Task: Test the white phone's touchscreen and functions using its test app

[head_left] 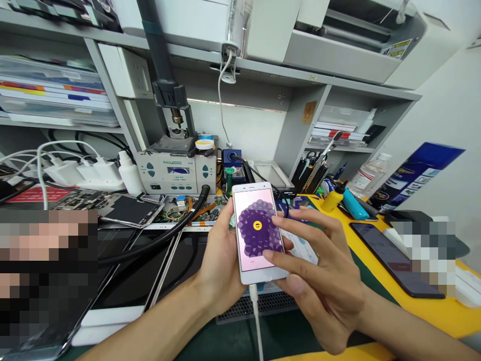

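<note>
A white smartphone point(251, 240) with a charging cable point(255, 311) plugged into its bottom end is held upright, facing me. Its lit screen shows overlapping purple circles on pink, with a small yellow icon near the middle. My left hand point(221, 258) is wrapped round the phone from the left and behind, with some fingertips showing at its right edge. Over the right side of the screen, my right hand point(330, 276) has its fingers spread and holds nothing. Two of its fingertips are at the screen; whether both touch the glass I cannot tell.
Behind the phone stand a soldering station point(176, 173) with a thick black hose point(184, 218) and several circuit boards point(188, 208). Large dark screens point(146, 271) lie left. On the right are a dark phone point(394, 260), a yellow bottle point(332, 199) and a clear bottle point(370, 175).
</note>
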